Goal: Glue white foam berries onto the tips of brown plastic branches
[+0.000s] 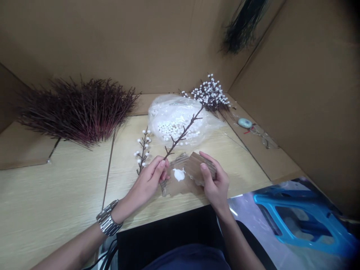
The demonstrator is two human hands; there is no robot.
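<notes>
Pinched in my left hand (153, 174) is a bare brown twig (184, 132) with short side stubs, slanting up to the right. My right hand (216, 180) grips a folded piece of corrugated cardboard (199, 165). Between the hands, a flat cardboard scrap (176, 189) lies on the table with a blob of white paste (179, 174) on it. Left of the twig lies a branch with white berries (144, 148). Behind it, a clear plastic bag (160, 107) holds many small white balls (171, 129).
A big heap of dark brown twigs (84, 108) lies at the back left. White-berried branches (210, 92) are piled at the back right, near a pale blue oval object (244, 122) and glasses (264, 135). Cardboard walls (126, 45) enclose the table. A blue plastic stool (303, 213) stands at lower right.
</notes>
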